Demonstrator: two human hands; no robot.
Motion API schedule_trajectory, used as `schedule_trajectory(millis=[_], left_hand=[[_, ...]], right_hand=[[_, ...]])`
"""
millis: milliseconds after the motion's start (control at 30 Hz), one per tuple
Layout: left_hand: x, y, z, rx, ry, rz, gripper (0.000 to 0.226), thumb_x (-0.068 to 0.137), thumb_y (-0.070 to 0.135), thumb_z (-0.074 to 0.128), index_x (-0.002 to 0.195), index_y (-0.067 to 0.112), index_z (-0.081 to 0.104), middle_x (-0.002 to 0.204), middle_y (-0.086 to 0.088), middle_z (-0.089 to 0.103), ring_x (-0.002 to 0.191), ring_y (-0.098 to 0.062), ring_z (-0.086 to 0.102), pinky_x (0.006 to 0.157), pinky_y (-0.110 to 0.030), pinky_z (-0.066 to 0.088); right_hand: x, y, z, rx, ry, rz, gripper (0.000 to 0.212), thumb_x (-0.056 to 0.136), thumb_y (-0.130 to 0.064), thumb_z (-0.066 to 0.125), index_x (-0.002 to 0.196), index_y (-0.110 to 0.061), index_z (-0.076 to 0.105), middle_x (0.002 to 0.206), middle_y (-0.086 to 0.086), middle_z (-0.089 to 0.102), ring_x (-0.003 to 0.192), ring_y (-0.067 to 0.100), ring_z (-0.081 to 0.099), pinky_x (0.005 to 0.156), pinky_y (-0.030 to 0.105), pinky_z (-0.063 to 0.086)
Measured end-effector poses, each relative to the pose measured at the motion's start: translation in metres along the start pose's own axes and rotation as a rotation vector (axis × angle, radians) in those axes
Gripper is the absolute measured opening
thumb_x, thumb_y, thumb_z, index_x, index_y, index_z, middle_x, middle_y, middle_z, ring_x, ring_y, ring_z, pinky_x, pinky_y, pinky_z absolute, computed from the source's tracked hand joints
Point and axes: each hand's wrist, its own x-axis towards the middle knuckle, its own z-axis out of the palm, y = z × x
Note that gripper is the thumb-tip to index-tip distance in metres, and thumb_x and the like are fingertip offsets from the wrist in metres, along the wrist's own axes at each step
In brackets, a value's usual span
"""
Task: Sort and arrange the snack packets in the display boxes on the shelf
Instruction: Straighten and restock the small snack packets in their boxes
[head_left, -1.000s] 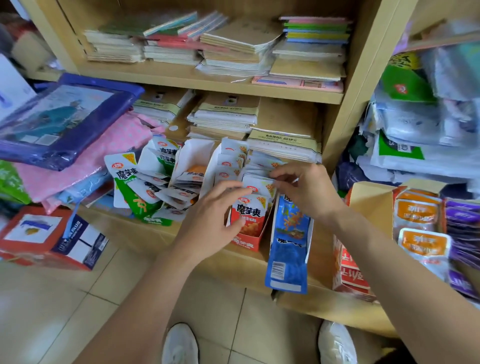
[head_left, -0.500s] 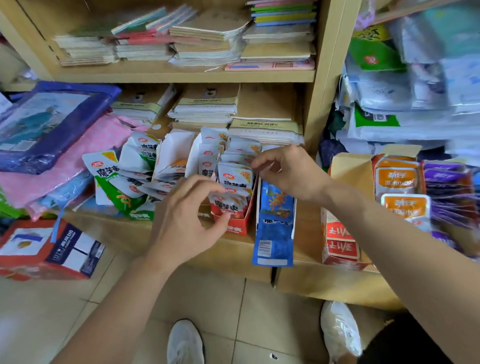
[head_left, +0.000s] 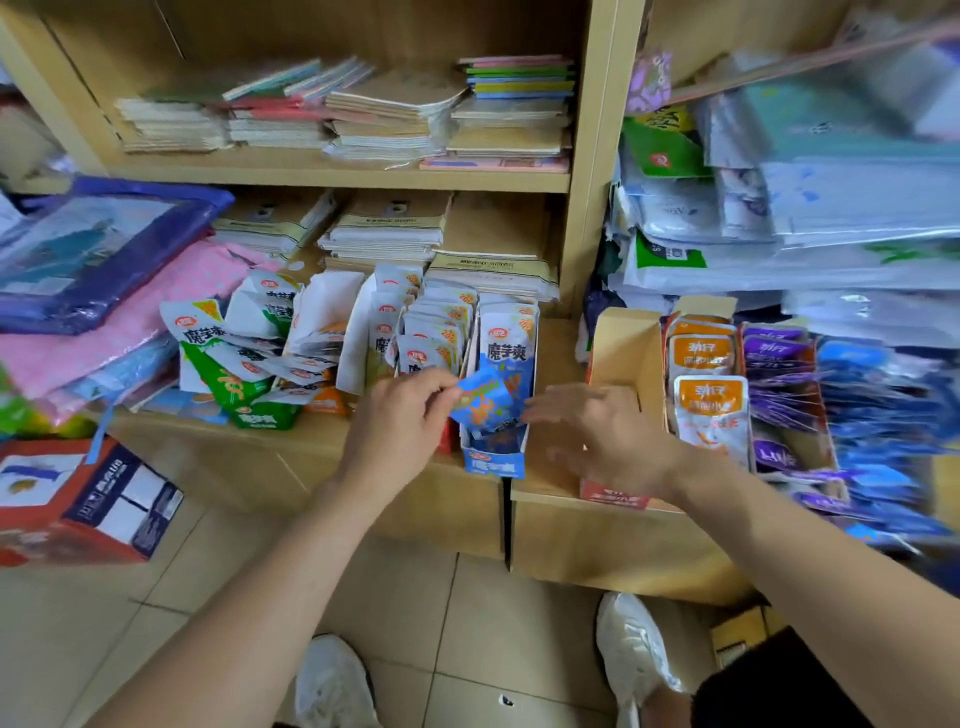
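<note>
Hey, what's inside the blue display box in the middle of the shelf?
The blue display box holds blue-and-white packets standing upright. The left hand pinches one blue packet over its front, hiding how many lie lower down.

Snack brand names on the display boxes and packets

"魔芋爽" stands in large dark characters on the raised back flap of the blue display box (head_left: 506, 349) and again on the white-and-green flap of the green display box (head_left: 201, 336). The orange packets (head_left: 709, 410) carry "劲仔" in white on their orange bands. The print on the blue packet (head_left: 480, 404) pinched by the left hand (head_left: 395, 423) is too blurred to read, as is the lettering on the purple packets (head_left: 776, 349).
</note>
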Motion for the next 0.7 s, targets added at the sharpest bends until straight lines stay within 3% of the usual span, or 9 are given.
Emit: schedule_trajectory(millis=[100, 167, 267, 367, 433, 533, 633, 700], left_hand=[[0.008, 0.008, -0.003, 0.063, 0.160, -0.063, 0.006, 0.091, 0.012, 0.070, 0.087, 0.012, 0.073, 0.068, -0.003, 0.071, 0.055, -0.024, 0.062, 0.048, -0.033, 0.045], [0.007, 0.013, -0.003, 0.058, 0.164, -0.079, 0.004, 0.090, 0.014, 0.070, 0.089, 0.014, 0.075, 0.072, -0.002, 0.073, 0.059, -0.024, 0.065, 0.051, -0.035, 0.050], [0.000, 0.021, -0.002, 0.068, -0.016, -0.059, 0.009, 0.088, 0.019, 0.070, 0.096, 0.022, 0.076, 0.079, 0.003, 0.074, 0.070, -0.020, 0.068, 0.057, -0.032, 0.053], [-0.006, 0.026, 0.002, 0.163, -0.244, -0.109, 0.010, 0.093, 0.027, 0.063, 0.095, 0.025, 0.073, 0.078, 0.005, 0.072, 0.076, -0.020, 0.067, 0.051, -0.026, 0.042], [-0.009, 0.028, 0.006, 0.180, -0.270, -0.142, 0.016, 0.093, 0.032, 0.061, 0.105, 0.028, 0.072, 0.088, 0.007, 0.073, 0.082, -0.019, 0.068, 0.052, -0.026, 0.041], [-0.011, 0.034, 0.012, 0.171, -0.261, -0.205, 0.038, 0.088, 0.046, 0.064, 0.124, 0.033, 0.067, 0.109, 0.011, 0.073, 0.100, -0.020, 0.067, 0.070, -0.032, 0.053], [-0.014, 0.040, 0.015, 0.185, -0.242, -0.235, 0.037, 0.088, 0.053, 0.063, 0.116, 0.031, 0.072, 0.107, 0.009, 0.074, 0.100, -0.022, 0.066, 0.072, -0.033, 0.054], [-0.017, 0.041, 0.016, 0.202, -0.249, -0.247, 0.035, 0.091, 0.055, 0.059, 0.111, 0.030, 0.074, 0.099, 0.006, 0.075, 0.093, -0.022, 0.066, 0.064, -0.031, 0.052]], right_hand=[[-0.012, -0.002, 0.007, 0.010, -0.068, 0.009, 0.058, 0.091, -0.021, 0.069, 0.144, -0.033, 0.050, 0.156, -0.007, 0.039, 0.144, 0.010, 0.032, 0.118, 0.040, 0.028], [-0.016, -0.002, 0.007, 0.033, -0.064, 0.005, 0.059, 0.091, -0.021, 0.068, 0.145, -0.034, 0.048, 0.156, -0.010, 0.039, 0.143, 0.008, 0.034, 0.116, 0.030, 0.028], [-0.020, -0.003, 0.000, 0.054, -0.092, 0.025, 0.046, 0.093, -0.021, 0.066, 0.138, -0.026, 0.057, 0.145, -0.010, 0.053, 0.131, 0.009, 0.048, 0.096, 0.009, 0.032], [-0.025, -0.010, -0.009, 0.048, -0.162, 0.039, 0.033, 0.096, -0.023, 0.063, 0.129, -0.021, 0.063, 0.129, -0.006, 0.065, 0.114, 0.013, 0.060, 0.089, 0.017, 0.044], [-0.032, -0.015, -0.011, 0.028, -0.167, 0.056, 0.033, 0.097, -0.025, 0.061, 0.129, -0.022, 0.063, 0.127, -0.006, 0.065, 0.110, 0.012, 0.060, 0.089, 0.023, 0.047], [-0.048, -0.019, -0.004, 0.054, -0.132, 0.059, 0.033, 0.096, -0.026, 0.062, 0.128, -0.021, 0.063, 0.125, -0.006, 0.065, 0.105, 0.010, 0.058, 0.079, 0.012, 0.034], [-0.066, -0.018, 0.004, 0.058, -0.150, 0.081, 0.034, 0.096, -0.029, 0.062, 0.129, -0.023, 0.062, 0.131, -0.007, 0.063, 0.112, 0.010, 0.056, 0.080, 0.008, 0.032], [-0.080, -0.014, 0.006, 0.049, -0.132, 0.106, 0.034, 0.096, -0.031, 0.062, 0.130, -0.024, 0.062, 0.133, -0.007, 0.061, 0.121, 0.012, 0.054, 0.093, 0.015, 0.036]])
